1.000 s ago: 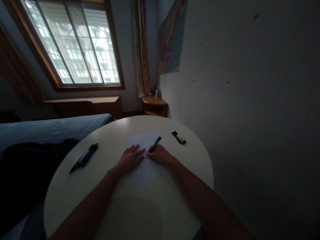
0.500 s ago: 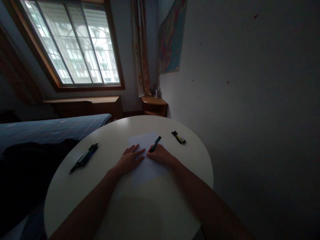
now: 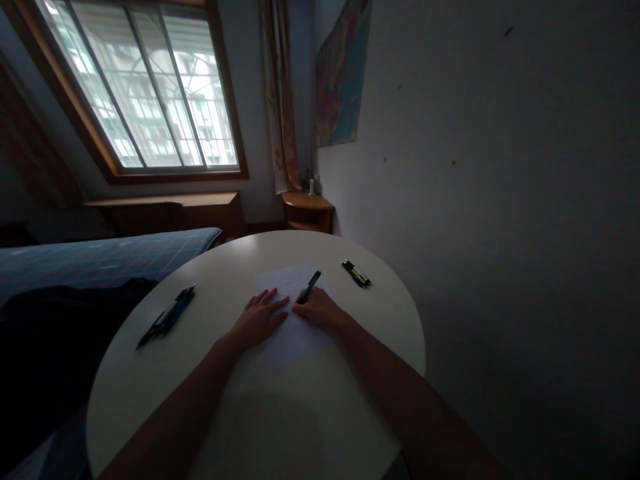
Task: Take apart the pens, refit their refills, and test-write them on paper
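Note:
A sheet of paper (image 3: 295,343) lies on the round white table (image 3: 240,260), with faint lines of marks on its upper part. My left hand (image 3: 259,321) rests flat on the paper's left side, fingers spread. Gripped in my right hand (image 3: 320,310) is a dark green pen (image 3: 311,284), tilted with its top end up and to the right. The pen's tip is hidden by my fingers, close to the paper's middle.
Several pens (image 3: 167,317) lie bunched on the table's left side. Another small group of pens (image 3: 357,273) sits at the right. A bed (image 3: 110,253) with dark cloth (image 3: 60,333) stands left of the table, and a wall (image 3: 500,233) runs along the right.
The whole view has shifted very slightly. Both hands keep nearly the same place on the paper, and the pen stays in my right hand.

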A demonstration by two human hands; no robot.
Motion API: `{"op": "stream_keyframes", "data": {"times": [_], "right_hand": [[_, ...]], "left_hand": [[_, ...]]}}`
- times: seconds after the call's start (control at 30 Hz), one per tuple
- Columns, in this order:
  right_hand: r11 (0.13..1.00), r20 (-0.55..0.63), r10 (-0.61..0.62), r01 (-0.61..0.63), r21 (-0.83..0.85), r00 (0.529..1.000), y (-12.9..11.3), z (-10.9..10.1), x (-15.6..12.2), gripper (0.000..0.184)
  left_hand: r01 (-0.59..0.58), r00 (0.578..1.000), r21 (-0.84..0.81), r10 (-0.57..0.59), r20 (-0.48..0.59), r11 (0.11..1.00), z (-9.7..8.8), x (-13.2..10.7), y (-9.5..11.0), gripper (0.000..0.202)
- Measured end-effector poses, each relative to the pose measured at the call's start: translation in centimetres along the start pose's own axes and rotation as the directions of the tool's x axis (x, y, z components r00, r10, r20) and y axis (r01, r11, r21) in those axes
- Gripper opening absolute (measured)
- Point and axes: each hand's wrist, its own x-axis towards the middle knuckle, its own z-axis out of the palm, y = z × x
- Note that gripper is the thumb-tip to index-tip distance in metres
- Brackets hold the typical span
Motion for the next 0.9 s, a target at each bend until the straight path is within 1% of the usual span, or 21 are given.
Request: {"op": "stream_keyframes", "data": {"times": [0.13, 0.27, 0.43, 0.6, 0.73, 0.9], "right_hand": [[1.0, 0.003, -0.01, 0.01, -0.016, 1.0, 0.09, 0.06, 0.07, 0.019], [0.999, 0.002, 0.019, -0.019, -0.039, 1.0, 0.2, 0.17, 0.16, 0.015], [1.0, 0.012, 0.024, -0.024, -0.018, 1.0, 0.08, 0.12, 0.07, 0.012], [0.999, -0.001, 0.035, -0.035, -0.035, 0.999, 0.0, 0.1, 0.06, 0.017], [1.0, 0.006, 0.001, -0.001, -0.02, 1.0, -0.03, 0.06, 0.11, 0.018], [0.999, 0.012, 0.009, -0.008, -0.05, 1.0, 0.02, 0.06, 0.21, 0.02]], "left_hand": [[0.003, 1.0, 0.007, -0.003, 0.004, 1.0, 0.04, 0.02, 0.01, 0.05], [0.008, 1.0, 0.004, -0.008, 0.002, 1.0, 0.25, 0.09, -0.1, 0.051], [0.0, 1.0, 0.003, 0.0, 0.0, 1.0, 0.22, 0.06, -0.16, 0.051], [0.0, 1.0, -0.001, 0.0, -0.001, 1.0, 0.09, 0.0, -0.11, 0.05], [0.007, 1.0, 0.004, -0.007, 0.006, 1.0, 0.06, -0.01, -0.04, 0.05], [0.008, 1.0, 0.008, -0.008, 0.017, 1.0, 0.0, -0.02, 0.0, 0.051]]}}
